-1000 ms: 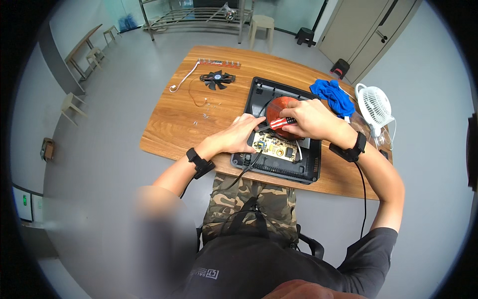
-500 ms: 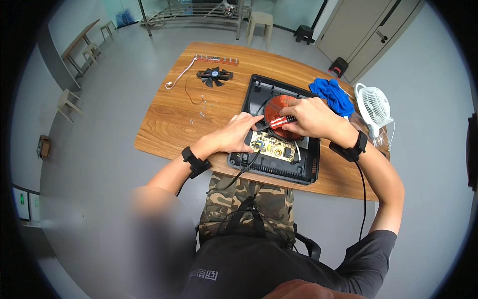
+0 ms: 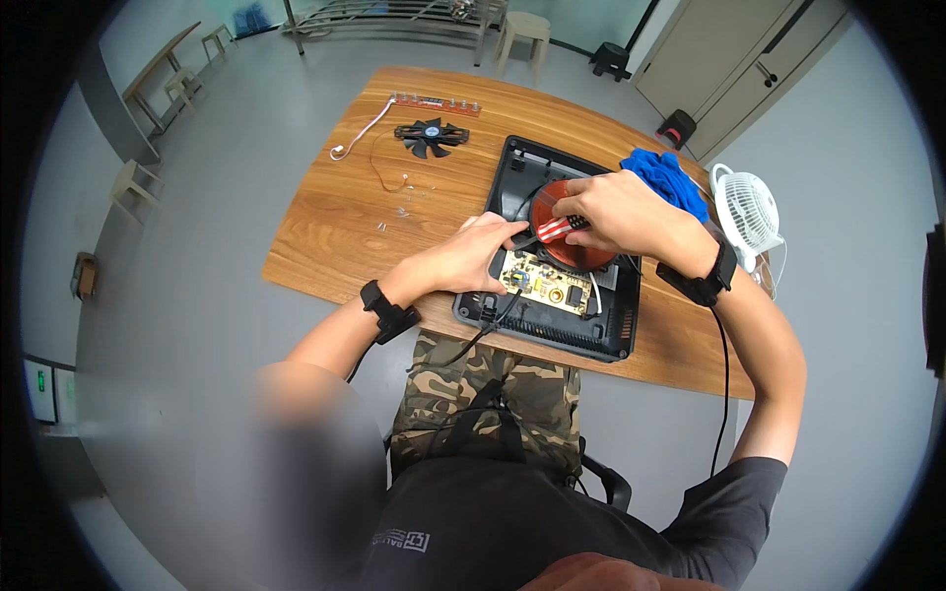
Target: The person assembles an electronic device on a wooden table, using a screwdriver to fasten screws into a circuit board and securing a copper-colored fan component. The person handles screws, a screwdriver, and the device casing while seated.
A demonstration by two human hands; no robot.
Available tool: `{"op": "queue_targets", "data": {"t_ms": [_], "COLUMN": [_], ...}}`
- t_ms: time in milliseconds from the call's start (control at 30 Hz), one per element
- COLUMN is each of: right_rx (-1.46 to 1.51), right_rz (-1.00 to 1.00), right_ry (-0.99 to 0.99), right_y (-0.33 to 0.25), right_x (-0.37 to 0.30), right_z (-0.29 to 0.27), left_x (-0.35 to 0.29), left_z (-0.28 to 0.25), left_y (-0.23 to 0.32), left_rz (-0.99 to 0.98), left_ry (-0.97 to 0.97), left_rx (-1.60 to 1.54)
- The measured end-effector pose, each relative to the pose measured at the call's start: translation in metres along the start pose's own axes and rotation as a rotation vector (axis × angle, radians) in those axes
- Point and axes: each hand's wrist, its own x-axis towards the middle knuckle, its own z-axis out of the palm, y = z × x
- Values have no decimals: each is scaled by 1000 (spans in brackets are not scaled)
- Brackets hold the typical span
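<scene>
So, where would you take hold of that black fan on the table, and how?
Probably by the right end of its bracket, pinched from above on the right. The black fan lies flat, the bracket juts out sideways past the thin blades, and the wire trails from the left side, so the right looks freer.

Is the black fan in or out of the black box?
Out: the black fan lies on the wooden table, apart from the black box.
</scene>
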Motion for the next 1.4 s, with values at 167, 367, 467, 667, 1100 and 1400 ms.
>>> {"op": "queue_targets", "data": {"t_ms": [167, 367, 467, 667, 1100, 1400], "right_rx": [-7, -2, -92, -200, 131, 161], "right_rz": [-1, -14, -16, -32, 436, 291], "right_ry": [-15, -15, -71, -285, -582, -339], "right_y": [-2, -3, -6, -14, -30, -21], "right_x": [1, 6, 14, 57, 88, 81], "right_z": [-3, -2, -3, -9, -30, -19], "left_x": [-1, -1, 0, 0, 2, 0], "left_z": [-1, -3, 0, -1, -3, 7], "left_y": [1, 2, -1, 3, 2, -9], "left_rz": [-50, -57, -35, -18, 2, 100], "left_ry": [-30, -32, -16, -12, -9, 74], "left_rx": [7, 10, 26, 42, 8, 45]}}
